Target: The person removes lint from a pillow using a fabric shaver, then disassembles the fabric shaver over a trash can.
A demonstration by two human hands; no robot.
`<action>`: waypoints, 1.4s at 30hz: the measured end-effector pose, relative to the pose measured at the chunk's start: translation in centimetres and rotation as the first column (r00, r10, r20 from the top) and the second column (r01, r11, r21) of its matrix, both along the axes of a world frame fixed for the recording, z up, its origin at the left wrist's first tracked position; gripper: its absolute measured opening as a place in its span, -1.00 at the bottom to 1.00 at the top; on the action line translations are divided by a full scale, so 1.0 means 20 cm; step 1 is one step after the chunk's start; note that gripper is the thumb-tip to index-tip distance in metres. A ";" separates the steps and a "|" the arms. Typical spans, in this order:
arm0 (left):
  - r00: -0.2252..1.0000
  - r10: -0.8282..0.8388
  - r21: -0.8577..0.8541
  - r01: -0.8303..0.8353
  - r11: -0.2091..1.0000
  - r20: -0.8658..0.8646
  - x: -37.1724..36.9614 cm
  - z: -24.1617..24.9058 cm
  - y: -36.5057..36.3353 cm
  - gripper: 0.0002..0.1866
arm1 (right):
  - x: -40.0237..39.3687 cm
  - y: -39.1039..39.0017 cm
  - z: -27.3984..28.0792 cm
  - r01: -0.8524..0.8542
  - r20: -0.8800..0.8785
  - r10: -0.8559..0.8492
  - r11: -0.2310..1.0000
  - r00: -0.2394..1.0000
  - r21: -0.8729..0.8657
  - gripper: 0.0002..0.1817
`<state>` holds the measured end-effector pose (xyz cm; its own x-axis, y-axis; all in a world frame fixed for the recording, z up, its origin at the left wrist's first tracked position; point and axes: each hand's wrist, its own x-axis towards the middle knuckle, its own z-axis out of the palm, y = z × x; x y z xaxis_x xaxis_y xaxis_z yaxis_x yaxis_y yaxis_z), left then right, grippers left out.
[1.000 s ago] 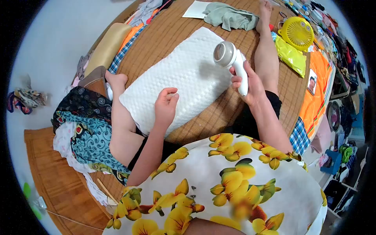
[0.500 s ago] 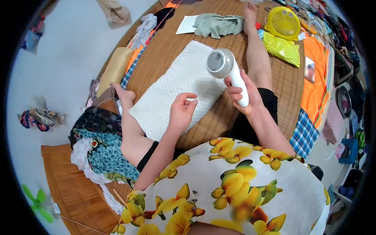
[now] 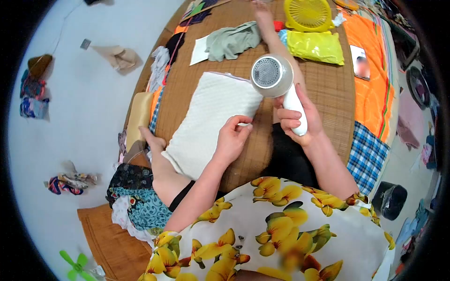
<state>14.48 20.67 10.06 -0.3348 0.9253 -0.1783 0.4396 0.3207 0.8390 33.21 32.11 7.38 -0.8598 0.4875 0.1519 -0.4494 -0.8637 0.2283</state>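
A white quilted pillow (image 3: 206, 117) lies on a woven straw mat (image 3: 323, 89) between my legs. My left hand (image 3: 232, 139) rests on the pillow's near right edge, fingers curled over the fabric. My right hand (image 3: 297, 119) grips the handle of a white lint shaver (image 3: 274, 79), raised above the pillow's right corner with its round metal mesh head facing up toward me.
A green cloth (image 3: 232, 41) and a white paper lie beyond the pillow. A yellow fan (image 3: 308, 13) and a yellow-green bag (image 3: 315, 47) sit at the far end. Orange and checked bedding (image 3: 370, 117) is at right. Patterned clothes (image 3: 136, 201) are piled at left; scattered rags lie on the floor.
My view has swung left and down. The left hand slid right along the pillow toward its edge. The shaver stayed raised in my right hand, its mesh head turned more toward me.
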 end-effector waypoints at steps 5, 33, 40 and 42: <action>0.999 -0.035 -0.055 0.035 0.998 0.002 0.15 -0.05 0.13 -0.77 | 0.16 0.09 -0.05 0.139 0.079 -0.145 0.987 0.986 0.074 -0.52; 0.853 -0.052 -0.008 0.065 0.998 0.519 0.43 0.03 0.29 -0.46 | 0.45 -0.08 -0.11 0.128 0.134 -0.129 0.992 0.982 0.016 -0.61; 0.743 -0.521 0.232 0.467 0.853 0.421 0.43 0.06 0.39 -0.24 | 0.30 -0.29 -0.03 0.141 0.299 -0.136 0.990 0.945 0.002 -0.70; 0.787 -0.516 0.243 0.457 0.856 0.337 0.34 0.08 0.35 -0.43 | 0.20 -0.34 0.03 0.069 0.393 -0.084 0.996 0.916 0.052 -0.74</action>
<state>21.22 27.75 11.58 0.2332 0.9711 -0.0503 0.1457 0.0163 0.9892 37.12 25.31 7.89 -0.8137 0.5550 -0.1727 -0.5618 -0.8272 -0.0115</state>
